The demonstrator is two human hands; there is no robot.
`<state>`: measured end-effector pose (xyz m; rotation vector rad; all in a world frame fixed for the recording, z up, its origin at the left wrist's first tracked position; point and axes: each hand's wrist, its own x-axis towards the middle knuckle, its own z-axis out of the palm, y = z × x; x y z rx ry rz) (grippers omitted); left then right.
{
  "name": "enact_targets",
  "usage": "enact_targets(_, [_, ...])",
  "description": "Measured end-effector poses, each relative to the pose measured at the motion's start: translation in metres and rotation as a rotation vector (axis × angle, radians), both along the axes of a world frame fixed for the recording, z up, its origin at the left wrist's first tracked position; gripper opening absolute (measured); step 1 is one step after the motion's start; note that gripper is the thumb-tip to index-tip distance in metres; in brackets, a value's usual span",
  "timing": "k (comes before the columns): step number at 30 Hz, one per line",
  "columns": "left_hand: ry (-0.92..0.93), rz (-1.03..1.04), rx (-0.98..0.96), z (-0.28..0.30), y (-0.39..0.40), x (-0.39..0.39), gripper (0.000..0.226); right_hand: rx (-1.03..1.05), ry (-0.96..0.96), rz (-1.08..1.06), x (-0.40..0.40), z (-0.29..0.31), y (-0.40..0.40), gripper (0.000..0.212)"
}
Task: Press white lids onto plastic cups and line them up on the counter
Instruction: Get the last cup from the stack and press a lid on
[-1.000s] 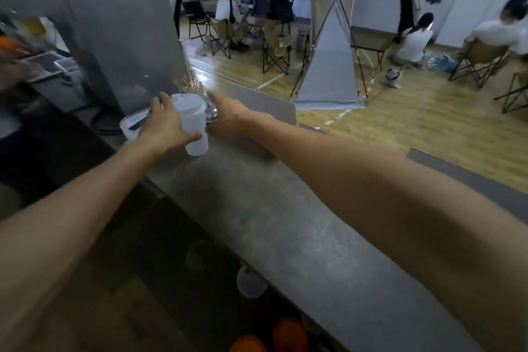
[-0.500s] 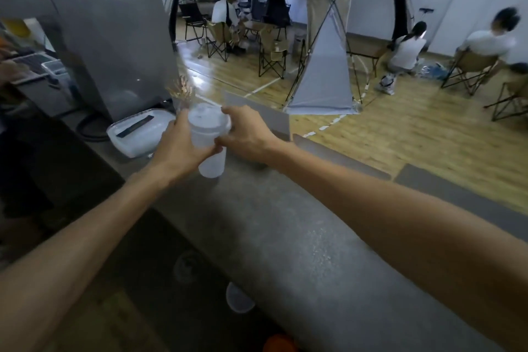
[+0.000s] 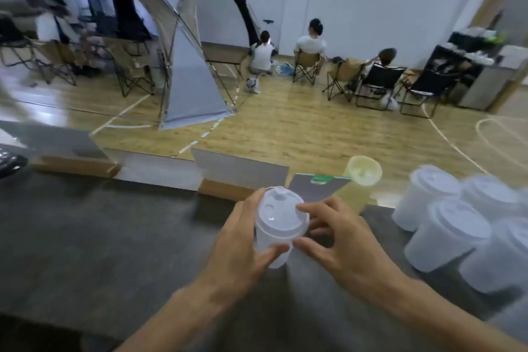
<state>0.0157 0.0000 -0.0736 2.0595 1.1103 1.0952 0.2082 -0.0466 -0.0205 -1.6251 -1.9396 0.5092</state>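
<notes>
A translucent plastic cup (image 3: 271, 248) with a white lid (image 3: 281, 213) on top is held above the grey counter (image 3: 114, 231). My left hand (image 3: 243, 248) wraps around the cup's left side, thumb across its front. My right hand (image 3: 337, 243) is at the cup's right side, fingers spread and touching the lid's rim and the cup wall. Several lidded white cups (image 3: 445, 234) stand clustered on the counter at the right.
A cup of yellowish drink (image 3: 360, 183) stands behind a small green-topped sign (image 3: 317, 188) at the counter's far edge. Upright cards in wooden holders (image 3: 237, 177) line that edge. Beyond are a wooden floor, folding chairs, seated people and a tent.
The view has swung right along the counter, carrying the cup with it. The cluster of lidded cups has come into view. Both hands stay at the cup, which now shows a lid on top.
</notes>
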Motion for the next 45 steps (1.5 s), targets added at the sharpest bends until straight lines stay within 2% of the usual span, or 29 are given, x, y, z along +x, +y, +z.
enact_targets(5, [-0.012,-0.174,0.017,-0.012,-0.031,0.094,0.082,-0.029,-0.023,-0.170,0.081,-0.006,-0.058,0.060])
enact_targets(11, [0.014,-0.216,0.036,-0.015,-0.055,0.132,0.079,-0.031,0.030,-0.219,0.119,-0.021,-0.082,0.051])
enact_targets(13, [0.017,-0.229,0.025,-0.017,-0.058,0.132,0.074,-0.016,0.067,-0.204,0.121,-0.021,-0.083,0.044])
enact_targets(16, [-0.023,-0.229,-0.067,-0.021,-0.058,0.135,0.070,-0.023,0.200,-0.247,0.121,-0.017,-0.075,0.015])
enact_targets(18, [-0.054,-0.212,-0.116,-0.022,-0.059,0.138,0.065,-0.049,0.285,-0.318,0.123,-0.012,-0.060,0.006])
enact_targets(21, [-0.061,-0.195,-0.124,-0.024,-0.060,0.143,0.063,-0.189,0.416,-0.406,0.128,-0.004,-0.034,0.010])
enact_targets(24, [-0.066,-0.197,-0.100,-0.028,-0.058,0.142,0.062,-0.324,0.466,-0.397,0.129,0.003,-0.020,0.012])
enact_targets(30, [-0.030,-0.169,-0.057,-0.033,-0.059,0.145,0.066,-0.300,0.489,-0.389,0.127,-0.005,-0.019,0.017])
enact_targets(35, [-0.050,-0.162,-0.057,-0.033,-0.059,0.145,0.066,-0.362,0.628,-0.326,0.134,-0.002,-0.031,0.014])
enact_targets(40, [-0.056,-0.141,-0.046,-0.036,-0.061,0.147,0.067,-0.280,0.600,-0.361,0.131,-0.010,-0.041,0.014])
enact_targets(45, [-0.044,-0.143,-0.052,-0.035,-0.061,0.146,0.065,-0.361,0.665,-0.262,0.131,-0.008,-0.053,0.027])
